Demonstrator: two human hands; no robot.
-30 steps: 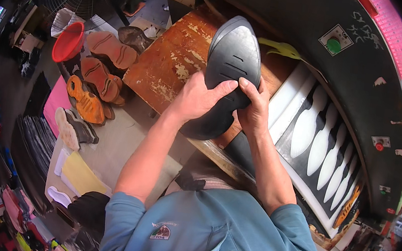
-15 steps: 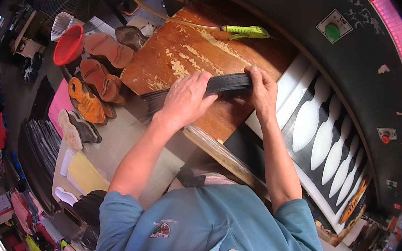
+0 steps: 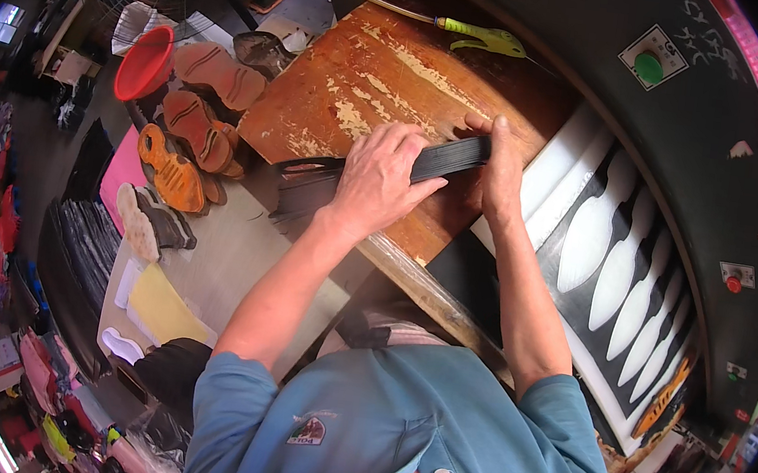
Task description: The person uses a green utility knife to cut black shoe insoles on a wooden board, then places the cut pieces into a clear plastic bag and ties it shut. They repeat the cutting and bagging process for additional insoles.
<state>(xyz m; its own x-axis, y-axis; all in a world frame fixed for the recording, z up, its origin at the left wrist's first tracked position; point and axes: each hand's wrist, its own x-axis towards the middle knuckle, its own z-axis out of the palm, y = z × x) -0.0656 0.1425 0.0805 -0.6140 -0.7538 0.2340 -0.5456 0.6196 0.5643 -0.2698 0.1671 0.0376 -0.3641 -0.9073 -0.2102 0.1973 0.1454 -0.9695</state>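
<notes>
Both hands grip a bundle of thin black sheets (image 3: 451, 158) above a worn brown wooden board (image 3: 443, 85). My left hand (image 3: 380, 179) is closed over the middle of the bundle, with fingers on top and thumb on the near side. The bundle's left end fans out loosely beyond that hand. At the right end my right hand (image 3: 500, 171) closes around the edge, thumb up; some of its fingers are hidden behind the sheets. A lime-green air gun (image 3: 486, 38) on a hose lies at the board's far edge.
Right of the board, a black tray holds several white sole-shaped pieces (image 3: 589, 237) beneath a dark machine with a green button (image 3: 648, 67). On the left are a red bowl (image 3: 144, 65), sole-shaped blocks, an orange one (image 3: 173, 174) among them, and a stack of black sheets (image 3: 78, 249).
The bundle has tilted, its layered edge showing more between the hands. My right hand has turned and wraps further around the end. The view has shifted slightly.
</notes>
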